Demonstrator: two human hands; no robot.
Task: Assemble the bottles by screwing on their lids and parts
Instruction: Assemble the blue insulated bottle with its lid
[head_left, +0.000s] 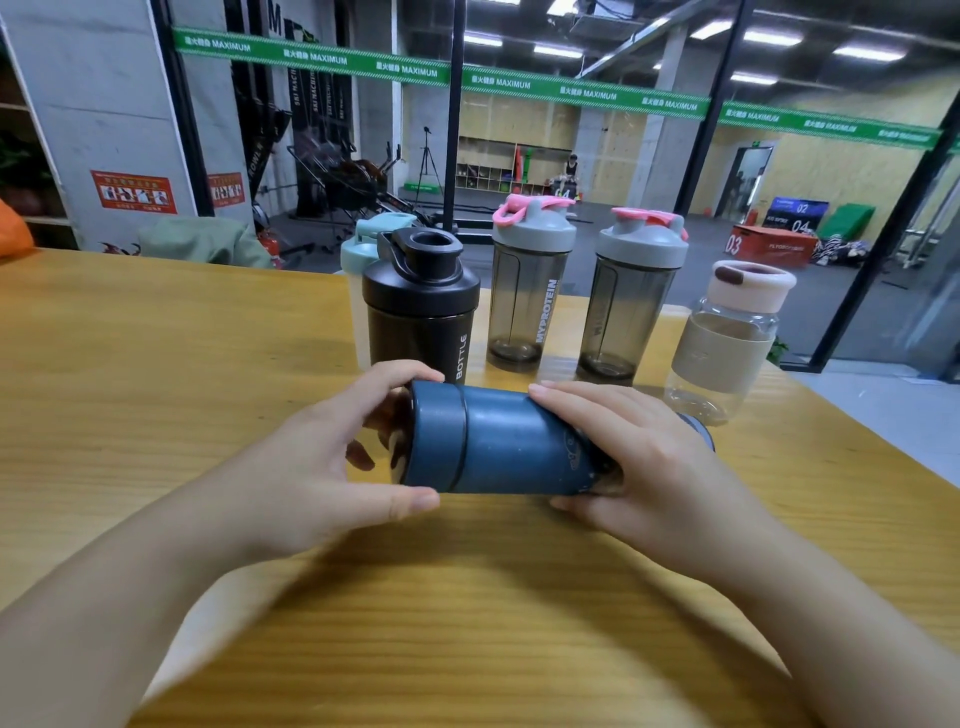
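Near the middle of the wooden table (156, 338), a dark blue bottle (511, 439) lies sideways between both hands. Left hand (317, 462) curls thumb and fingers round its ringed end piece (434, 436); right hand (644, 457) wraps the other end. Beyond stand a black shaker (421, 306) marked "BOTTLE", a mint-lidded bottle (363, 249) behind it, two smoky grey shakers with pink caps, the left one (530, 286) reading "MYPROTEIN", the right one (631, 296), and a clear bottle (727, 338) with a beige sleeve. Farther off, glass walls carry green "MAXIMUM" banners (405, 70) before a gym floor.
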